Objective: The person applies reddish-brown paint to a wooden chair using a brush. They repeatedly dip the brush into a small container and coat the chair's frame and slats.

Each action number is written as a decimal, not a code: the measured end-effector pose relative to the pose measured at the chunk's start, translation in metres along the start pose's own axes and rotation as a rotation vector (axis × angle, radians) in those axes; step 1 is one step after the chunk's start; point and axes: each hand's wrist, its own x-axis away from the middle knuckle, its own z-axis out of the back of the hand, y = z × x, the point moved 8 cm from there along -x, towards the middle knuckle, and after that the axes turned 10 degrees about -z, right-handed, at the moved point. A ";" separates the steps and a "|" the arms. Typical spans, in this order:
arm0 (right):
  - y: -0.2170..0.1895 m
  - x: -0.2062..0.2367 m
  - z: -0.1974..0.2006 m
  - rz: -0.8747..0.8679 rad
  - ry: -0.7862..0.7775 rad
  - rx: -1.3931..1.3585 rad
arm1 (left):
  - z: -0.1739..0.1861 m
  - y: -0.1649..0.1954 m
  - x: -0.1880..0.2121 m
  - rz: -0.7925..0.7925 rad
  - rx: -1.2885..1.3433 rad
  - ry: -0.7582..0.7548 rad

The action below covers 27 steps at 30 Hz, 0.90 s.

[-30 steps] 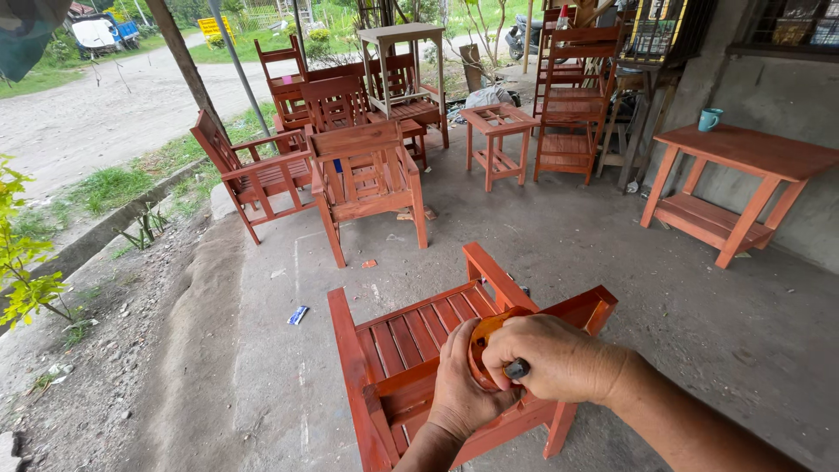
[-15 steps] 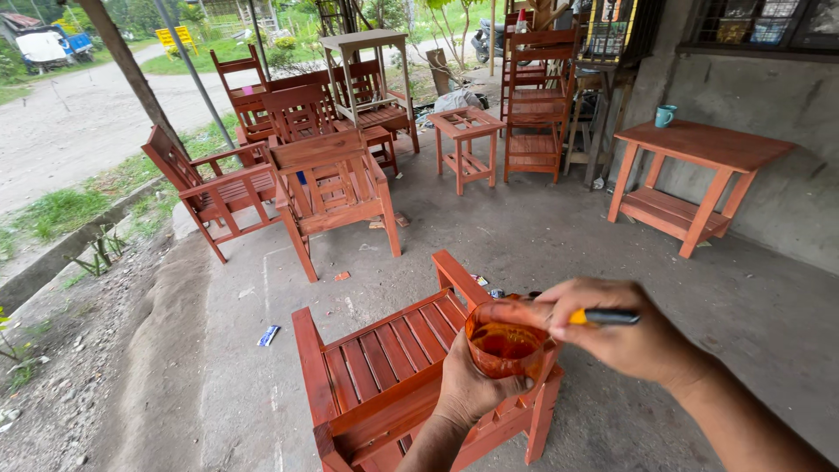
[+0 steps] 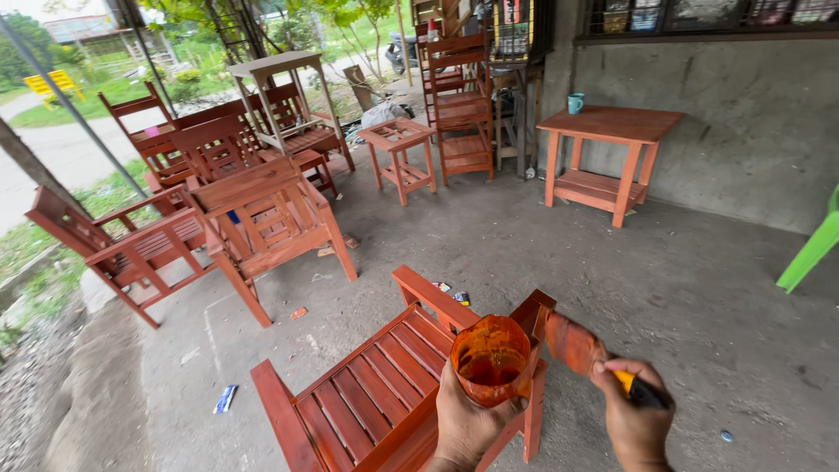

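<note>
Stain cup [image 3: 489, 360], light, slippery and spillable, sits wrapped in left hand [image 3: 465, 421] fingers; right hand [image 3: 634, 421] fingers pinch the paintbrush [image 3: 584, 351] handle, bristles just beyond them.

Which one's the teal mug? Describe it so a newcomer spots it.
Start at the grey concrete wall on the right. Against it stands a red-brown table with a lower shelf. The mug sits on its back-left corner, the only teal thing among the red-brown furniture.

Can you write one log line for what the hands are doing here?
left hand: holds stain cup | right hand: holds wet brush | chair: beneath
</note>
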 end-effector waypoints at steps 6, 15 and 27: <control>0.043 0.028 -0.005 -0.059 0.147 0.036 | 0.008 -0.016 0.002 0.001 -0.009 -0.037; 0.067 0.027 -0.044 0.083 0.212 0.219 | 0.008 -0.006 -0.002 -0.079 0.123 -0.085; 0.098 0.003 -0.040 -0.451 0.108 0.443 | 0.011 -0.009 -0.003 -0.013 0.087 -0.100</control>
